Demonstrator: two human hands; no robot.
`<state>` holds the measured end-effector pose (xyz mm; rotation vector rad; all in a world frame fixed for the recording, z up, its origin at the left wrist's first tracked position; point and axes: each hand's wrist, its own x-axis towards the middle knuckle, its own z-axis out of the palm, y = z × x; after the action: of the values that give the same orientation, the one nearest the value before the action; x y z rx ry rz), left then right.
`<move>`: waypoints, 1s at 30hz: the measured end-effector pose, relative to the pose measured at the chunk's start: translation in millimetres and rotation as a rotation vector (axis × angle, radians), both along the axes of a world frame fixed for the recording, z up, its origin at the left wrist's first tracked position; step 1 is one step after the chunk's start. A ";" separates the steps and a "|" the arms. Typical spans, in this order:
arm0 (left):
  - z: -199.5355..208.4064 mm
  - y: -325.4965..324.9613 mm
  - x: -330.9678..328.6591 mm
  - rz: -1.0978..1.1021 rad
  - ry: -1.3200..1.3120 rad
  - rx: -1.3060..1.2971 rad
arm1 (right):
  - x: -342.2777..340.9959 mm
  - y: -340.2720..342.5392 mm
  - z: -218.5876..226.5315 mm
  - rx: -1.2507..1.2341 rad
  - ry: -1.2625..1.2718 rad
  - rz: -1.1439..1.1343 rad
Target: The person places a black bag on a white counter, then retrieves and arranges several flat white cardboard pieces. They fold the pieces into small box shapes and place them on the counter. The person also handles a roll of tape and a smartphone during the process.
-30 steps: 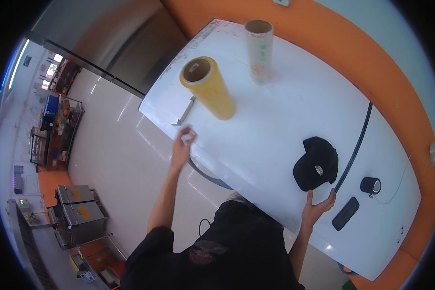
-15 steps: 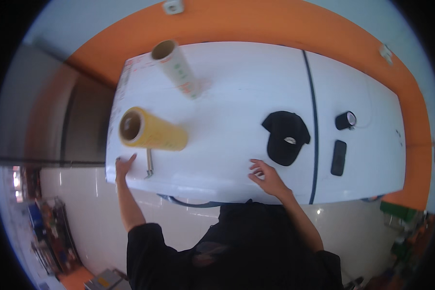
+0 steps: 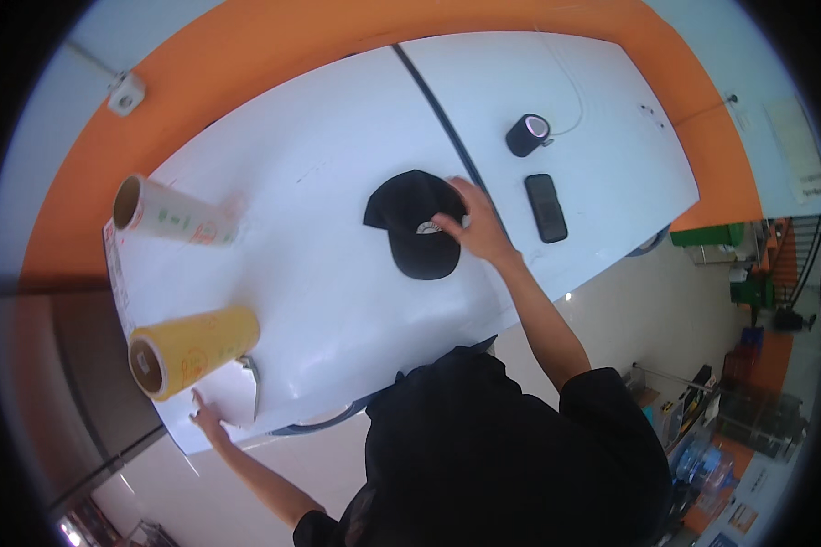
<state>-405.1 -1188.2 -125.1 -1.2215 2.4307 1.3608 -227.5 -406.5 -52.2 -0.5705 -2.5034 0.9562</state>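
Observation:
A black cap (image 3: 412, 214) with a pale round emblem lies on the white table, its bill pointing towards me. My right hand (image 3: 480, 226) grips the cap's right side, thumb across the front near the emblem and fingers at the crown. At the table's left end, my left hand (image 3: 207, 419) is open, fingers apart, just beside the yellow roll (image 3: 205, 346) of film; whether it touches cannot be made out. A slim metal tool (image 3: 254, 387) lies between that roll and the near edge.
A pale roll (image 3: 178, 214) with a hollow core stands farther back on the left. Right of the table's dark seam (image 3: 442, 114) are a black cylindrical speaker (image 3: 525, 137) with a cable and a black phone (image 3: 545, 208). An orange-banded wall borders the far side.
My right hand has moved up from the near edge and taken hold of the cap. The view has turned to the right. My left hand stays open near the yellow roll.

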 end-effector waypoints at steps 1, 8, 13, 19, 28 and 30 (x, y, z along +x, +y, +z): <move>5.2 -9.0 -2.4 -0.003 0.120 -0.006 | 12.5 24.9 -0.2 0.035 0.036 -0.147; 33.0 -37.7 -104.2 -0.260 0.013 -0.592 | 117.2 129.9 -16.1 0.169 -0.562 -0.710; 35.1 -28.2 -153.4 -0.502 -0.127 -0.680 | 132.0 104.6 -26.7 -0.217 -0.501 -0.493; 33.4 -17.5 -148.0 -0.542 -0.262 -0.669 | 130.3 52.1 -27.9 -1.361 0.355 -0.470; 28.5 -30.2 -94.1 -0.505 -0.326 -0.612 | 36.6 9.8 42.4 -1.784 0.981 0.331; 26.0 -31.8 -68.5 -0.473 -0.321 -0.617 | 19.5 -4.1 65.0 -1.755 0.985 0.270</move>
<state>-473.5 -1220.1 -99.1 -0.7667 2.7166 0.2721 -208.1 -410.7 12.7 -0.0324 -0.4329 2.5244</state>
